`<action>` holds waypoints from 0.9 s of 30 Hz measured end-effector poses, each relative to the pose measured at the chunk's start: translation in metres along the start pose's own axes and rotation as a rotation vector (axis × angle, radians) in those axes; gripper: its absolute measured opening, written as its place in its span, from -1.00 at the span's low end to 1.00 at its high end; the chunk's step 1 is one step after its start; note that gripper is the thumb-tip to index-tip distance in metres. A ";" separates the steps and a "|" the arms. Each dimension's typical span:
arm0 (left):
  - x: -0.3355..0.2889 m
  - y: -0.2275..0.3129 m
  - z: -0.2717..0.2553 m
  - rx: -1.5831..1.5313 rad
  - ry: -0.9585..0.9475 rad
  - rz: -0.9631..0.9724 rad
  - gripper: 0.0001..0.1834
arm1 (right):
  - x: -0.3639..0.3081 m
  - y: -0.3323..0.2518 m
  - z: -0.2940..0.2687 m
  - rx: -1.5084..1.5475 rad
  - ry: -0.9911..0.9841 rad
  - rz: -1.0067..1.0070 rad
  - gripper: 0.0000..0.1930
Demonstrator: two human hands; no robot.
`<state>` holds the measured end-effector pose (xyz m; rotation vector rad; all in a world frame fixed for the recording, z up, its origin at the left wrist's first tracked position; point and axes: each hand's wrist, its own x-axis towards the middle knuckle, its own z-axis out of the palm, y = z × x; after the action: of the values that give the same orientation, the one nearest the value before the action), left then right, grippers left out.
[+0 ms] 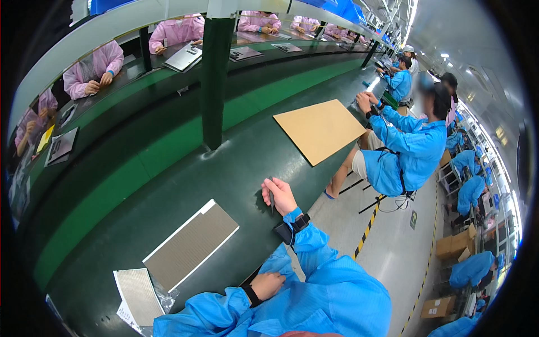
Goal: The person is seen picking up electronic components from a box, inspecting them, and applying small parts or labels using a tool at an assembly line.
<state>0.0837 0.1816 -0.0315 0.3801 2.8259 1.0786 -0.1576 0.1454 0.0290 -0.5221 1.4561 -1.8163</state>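
Observation:
My right hand (281, 195) is closed round a slim dark pointed tool (272, 201), held upright just above the green table near its front edge. Its exact kind is too small to make out. My left hand (268, 285) lies loosely on the blue cloth over my lap, below the table edge, with nothing seen in it; its fingertips are partly hidden. Left of my right hand, a flat sheet with fine brown-grey rows and a white border (192, 245) lies on the table. Nearer me is a smaller pale sheet (138, 293), overlapping clear plastic film (163, 296) and a white printed paper (127, 314).
A tan board (320, 131) lies farther along the green table (241, 168). A dark green post (216, 84) rises from its far edge. Beyond, pink-sleeved people work at another bench. A blue-clad co-worker (412, 140) sits at the right, beside the floor aisle.

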 end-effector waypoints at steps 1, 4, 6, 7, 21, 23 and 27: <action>0.000 -0.001 0.003 0.005 0.007 -0.001 -0.83 | -0.001 0.000 0.001 0.001 0.017 -0.005 -0.78; 0.001 -0.003 0.007 -0.005 -0.004 0.003 -0.80 | -0.002 -0.002 0.006 -0.052 0.013 -0.005 -0.79; 0.002 -0.004 0.007 -0.007 0.004 -0.005 -0.79 | -0.003 -0.001 0.008 -0.101 0.030 -0.008 -0.80; 0.003 -0.003 0.006 -0.010 0.003 -0.009 -0.78 | -0.003 -0.001 0.009 -0.104 0.027 -0.007 -0.80; -0.002 -0.002 0.007 -0.017 0.047 0.043 -0.83 | 0.001 -0.002 0.007 -0.066 0.062 -0.025 -0.80; 0.000 0.000 0.007 -0.016 0.022 0.046 -0.82 | 0.001 0.000 0.004 -0.058 0.076 -0.022 -0.80; 0.000 0.004 -0.005 -0.042 0.033 0.039 -0.79 | 0.003 -0.002 0.005 -0.040 0.056 -0.039 -0.80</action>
<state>0.0838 0.1810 -0.0253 0.4196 2.8306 1.1603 -0.1566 0.1400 0.0314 -0.5264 1.5323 -1.8486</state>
